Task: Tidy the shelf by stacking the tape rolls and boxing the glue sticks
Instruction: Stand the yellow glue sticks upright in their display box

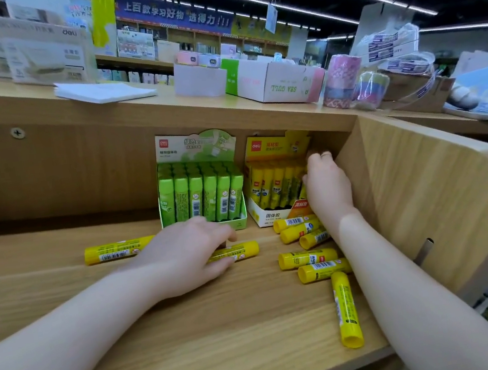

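you are doing the glue stick part of the job now, putting loose yellow sticks back in the yellow box (272,193). your left hand (190,255) is reaching down on the shelf (194,333) and its fingers are curling around one stick (239,251), touching it, but it is still lying flat on the wood. your right hand (325,182) is up at the right side of the yellow box, pressing against it; you cannot tell if it is holding anything, because the fingers are hiding behind. more sticks are lying near your right arm in a pile (306,245), one long stick (346,308) is lying closer to you, and another one (114,250) is lying off to the left. the green box (201,190) is looking full already. next i think you need to lift the stick, turn it upright and slide it into a gap. the tape rolls (344,79) are waiting on the top ledge.
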A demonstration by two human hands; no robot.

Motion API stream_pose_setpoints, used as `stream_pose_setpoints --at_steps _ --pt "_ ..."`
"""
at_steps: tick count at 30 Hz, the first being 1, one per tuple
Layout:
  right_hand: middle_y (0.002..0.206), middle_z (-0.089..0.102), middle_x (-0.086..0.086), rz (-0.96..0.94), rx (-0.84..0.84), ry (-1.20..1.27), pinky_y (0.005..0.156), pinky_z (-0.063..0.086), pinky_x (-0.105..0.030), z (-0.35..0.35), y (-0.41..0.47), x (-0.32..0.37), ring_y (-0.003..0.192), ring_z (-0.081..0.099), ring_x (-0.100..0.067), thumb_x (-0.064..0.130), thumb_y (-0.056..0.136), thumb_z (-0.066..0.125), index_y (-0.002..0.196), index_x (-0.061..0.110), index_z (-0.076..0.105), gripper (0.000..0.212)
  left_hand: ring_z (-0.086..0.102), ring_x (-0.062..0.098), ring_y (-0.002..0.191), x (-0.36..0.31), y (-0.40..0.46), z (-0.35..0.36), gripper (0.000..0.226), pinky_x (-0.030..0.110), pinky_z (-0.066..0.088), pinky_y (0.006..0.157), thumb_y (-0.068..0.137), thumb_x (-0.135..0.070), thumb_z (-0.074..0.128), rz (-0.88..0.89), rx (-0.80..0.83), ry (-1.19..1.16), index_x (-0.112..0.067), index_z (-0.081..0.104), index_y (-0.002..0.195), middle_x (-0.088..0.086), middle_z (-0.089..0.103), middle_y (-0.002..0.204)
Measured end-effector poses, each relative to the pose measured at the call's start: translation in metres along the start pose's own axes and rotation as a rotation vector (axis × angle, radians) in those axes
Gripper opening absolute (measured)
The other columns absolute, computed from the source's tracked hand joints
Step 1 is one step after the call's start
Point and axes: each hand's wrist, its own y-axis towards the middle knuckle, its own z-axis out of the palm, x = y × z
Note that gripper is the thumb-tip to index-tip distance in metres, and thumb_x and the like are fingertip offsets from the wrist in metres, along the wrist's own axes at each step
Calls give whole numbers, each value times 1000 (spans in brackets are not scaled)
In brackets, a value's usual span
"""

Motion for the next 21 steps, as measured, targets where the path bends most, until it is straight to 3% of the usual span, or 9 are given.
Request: stream_pose_setpoints --at_steps 5,12,16,21 --pt "114 53 -15 -20 11 68 68 42 -30 -2 2 -5 92 59 -29 4 88 57 106 5 51 19 44 6 107 0 -1 0 38 24 40 83 90 -51 42 -12 3 -6 -41 38 127 -17 51 114" --pt "107 56 -18 -46 -42 17 64 37 -30 0 3 -4 89 57 -32 -5 89 45 96 0 56 13 43 6 112 4 3 3 38 24 41 85 90 -49 43 11 -12 1 -38 40 126 -17 52 117" --pt "111 57 -20 -114 -46 -106 83 42 -37 4 -2 -4 108 46 -33 -9 86 38 100 -2 59 26 42 4 110 6 2 1 33 20 37 78 89 -50 45 24 0 4 -35 46 118 -18 48 114" --pt "113 57 -20 -121 26 -179 92 37 -38 4 -4 -2 110 43 -35 0 87 40 104 -2 58 24 38 8 102 12 -3 -9 37 22 36 81 80 -61 50 -31 94 111 -35 51 107 -15 38 112"
